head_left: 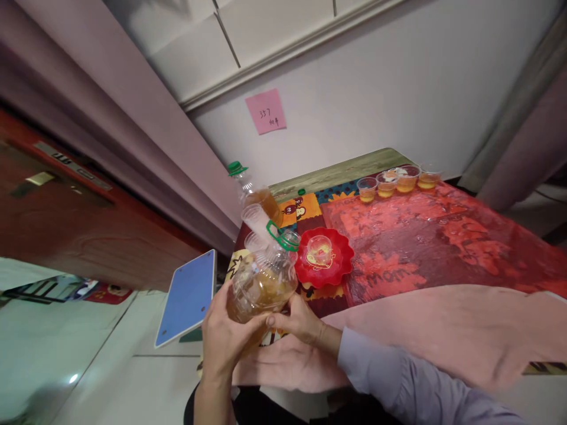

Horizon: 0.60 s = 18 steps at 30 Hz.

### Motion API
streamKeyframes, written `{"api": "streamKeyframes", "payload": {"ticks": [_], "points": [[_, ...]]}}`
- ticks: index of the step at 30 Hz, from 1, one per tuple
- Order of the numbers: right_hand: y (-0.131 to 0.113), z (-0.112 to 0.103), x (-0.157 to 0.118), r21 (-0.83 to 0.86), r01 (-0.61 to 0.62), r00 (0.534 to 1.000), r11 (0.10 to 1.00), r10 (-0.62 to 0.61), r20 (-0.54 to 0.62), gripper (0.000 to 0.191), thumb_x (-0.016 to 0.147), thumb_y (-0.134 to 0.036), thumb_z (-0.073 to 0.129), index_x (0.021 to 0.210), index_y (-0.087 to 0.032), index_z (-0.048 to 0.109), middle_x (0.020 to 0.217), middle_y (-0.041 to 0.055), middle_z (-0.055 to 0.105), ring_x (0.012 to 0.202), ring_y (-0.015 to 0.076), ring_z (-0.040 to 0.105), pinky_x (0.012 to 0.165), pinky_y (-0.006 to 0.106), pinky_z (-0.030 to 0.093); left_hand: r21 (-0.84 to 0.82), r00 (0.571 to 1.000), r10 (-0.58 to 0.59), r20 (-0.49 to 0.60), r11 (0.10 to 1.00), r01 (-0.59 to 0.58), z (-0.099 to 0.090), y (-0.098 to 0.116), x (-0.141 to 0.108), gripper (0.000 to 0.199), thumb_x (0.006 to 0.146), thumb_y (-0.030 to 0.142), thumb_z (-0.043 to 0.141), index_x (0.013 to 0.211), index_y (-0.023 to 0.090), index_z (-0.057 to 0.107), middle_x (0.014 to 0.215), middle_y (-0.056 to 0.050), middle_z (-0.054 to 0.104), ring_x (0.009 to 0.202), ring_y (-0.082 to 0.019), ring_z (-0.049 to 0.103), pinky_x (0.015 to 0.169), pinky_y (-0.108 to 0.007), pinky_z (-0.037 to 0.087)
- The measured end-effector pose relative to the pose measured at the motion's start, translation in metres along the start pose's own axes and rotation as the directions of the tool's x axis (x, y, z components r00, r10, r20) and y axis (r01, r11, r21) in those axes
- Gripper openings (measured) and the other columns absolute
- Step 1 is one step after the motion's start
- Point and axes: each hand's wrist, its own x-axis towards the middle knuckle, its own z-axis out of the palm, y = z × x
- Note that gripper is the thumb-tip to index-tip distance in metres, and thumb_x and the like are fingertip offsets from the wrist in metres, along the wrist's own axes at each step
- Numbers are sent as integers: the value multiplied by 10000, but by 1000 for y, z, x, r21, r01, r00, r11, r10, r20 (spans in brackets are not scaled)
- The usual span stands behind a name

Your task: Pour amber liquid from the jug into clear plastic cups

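Both of my hands grip a clear plastic bottle [261, 286] with amber liquid inside and a green ring handle at its neck. My left hand [224, 330] wraps its left side, and my right hand [301, 321] holds the lower right side. The bottle leans to the right, its uncapped mouth near a red scalloped plate [302, 268]. On that plate stands a clear plastic cup [319, 251]; a little yellowish liquid seems to be in it. Stacked clear cups [254, 218] stand just behind the bottle, partly hidden by it.
A second bottle [266, 203] with a green cap stands at the back left. Near it lies a loose green cap [302, 192]. Several cups of yellow liquid [406, 184] line the back right. A pink cloth [420, 330] covers the table's front edge. A blue board [188, 295] is at left.
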Motion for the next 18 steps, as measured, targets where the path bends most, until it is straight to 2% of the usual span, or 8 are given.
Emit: {"api": "streamKeyframes", "payload": {"ticks": [3, 8, 14, 18], "points": [[-5, 4, -4, 158, -1, 1000, 987, 4, -15, 753, 755, -706, 854, 1298, -217, 672, 1240, 117, 756, 1174, 299, 697, 1040, 471, 559, 70, 997, 74, 26, 995, -76, 0, -1, 3, 1104, 563, 852, 821, 1402, 162, 619, 1345, -201, 730, 1236, -422, 699, 1090, -601, 544], [-4, 6, -8, 288, -157, 986, 945, 167, -9, 800, 713, -749, 854, 1295, -238, 659, 1267, 119, 728, 1112, 293, 717, 867, 426, 624, 147, 986, 138, 88, 978, -150, -1, 7, 11, 1029, 618, 819, 811, 1388, 165, 616, 1321, -195, 739, 1215, -413, 709, 1062, -582, 560], [5, 8, -5, 354, -172, 981, 919, 194, -28, 793, 742, -739, 840, 1327, -242, 642, 1281, 117, 722, 1100, 276, 737, 822, 394, 654, 215, 979, 135, 152, 962, -166, -2, 18, 21, 937, 655, 752, 800, 1379, 186, 618, 1279, -171, 764, 1153, -394, 738, 996, -516, 593], [9, 8, -4, 393, -175, 978, 903, 206, -37, 803, 737, -738, 850, 1336, -248, 634, 1331, 117, 705, 1119, 273, 739, 806, 378, 661, 241, 978, 96, 185, 960, -140, -1, 20, 25, 915, 654, 710, 797, 1380, 183, 617, 1311, -183, 752, 1181, -395, 727, 1010, -505, 577]]}}
